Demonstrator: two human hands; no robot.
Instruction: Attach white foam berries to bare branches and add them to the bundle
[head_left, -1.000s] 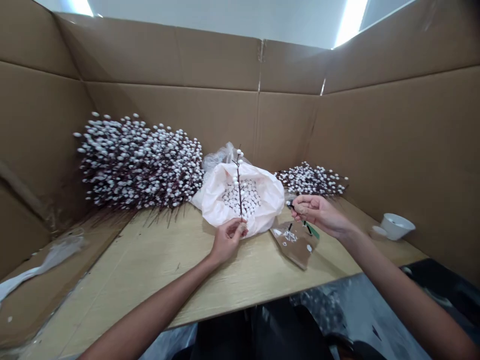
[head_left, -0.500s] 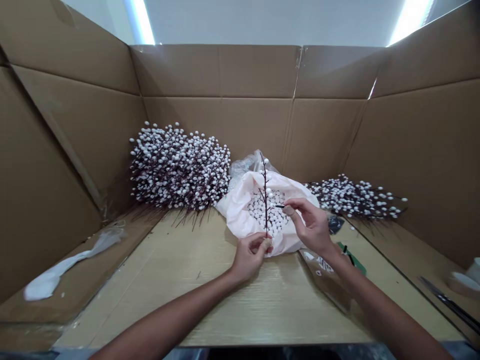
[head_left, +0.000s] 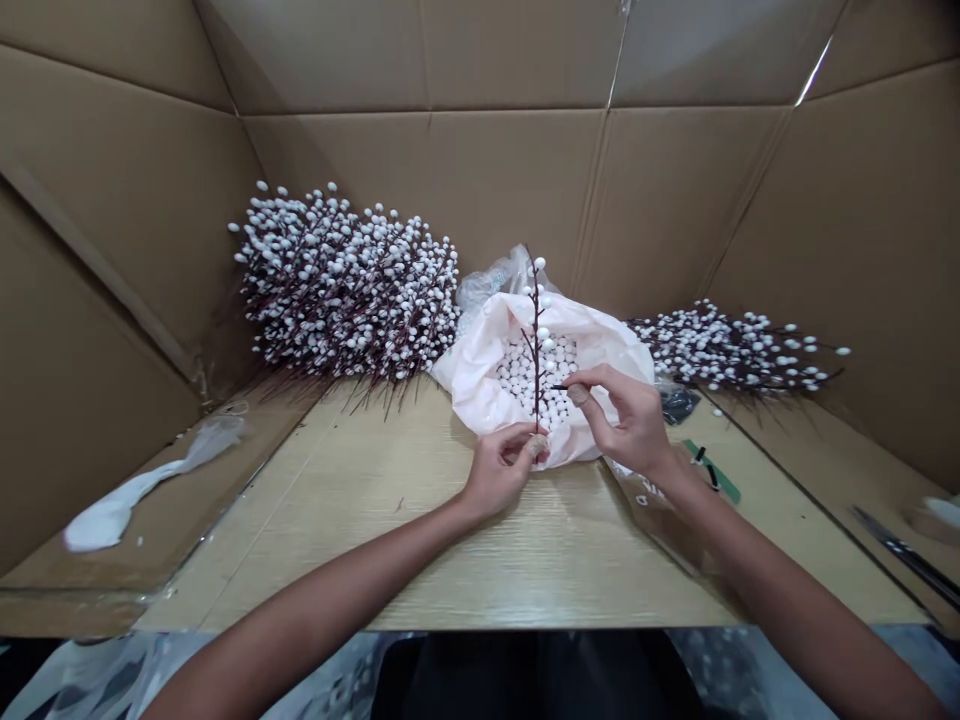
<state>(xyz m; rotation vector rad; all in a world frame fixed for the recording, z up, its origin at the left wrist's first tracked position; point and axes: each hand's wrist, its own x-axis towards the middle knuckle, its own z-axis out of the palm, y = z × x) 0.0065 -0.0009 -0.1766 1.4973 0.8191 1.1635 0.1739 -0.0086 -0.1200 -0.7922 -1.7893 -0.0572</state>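
Note:
My left hand (head_left: 501,468) grips the lower end of a thin dark branch with white bead-like buds (head_left: 536,340), holding it upright. My right hand (head_left: 621,420) pinches a short black wire (head_left: 559,387), whose tip is right beside the branch stem. Tan wrapping covers the thumb tip of each hand. Behind the branch, a pale pink plastic bag (head_left: 480,380) lies open around a mass of loose white beads (head_left: 536,368). Large bundles of similar budded branches (head_left: 345,285) rest to the left of the bag, and a smaller bundle (head_left: 739,350) lies to its right.
A light wood board (head_left: 450,565) lies under everything, inside tall cardboard walls (head_left: 420,170). To the right lie a green strip (head_left: 712,472), a dark object (head_left: 679,405) and scissors (head_left: 907,558). A white strip (head_left: 142,488) lies at left.
My right hand has moved in from the right of the bag to beside the branch, with the black wire now at the stem. The view has swung and tilted, shifting everything in frame.

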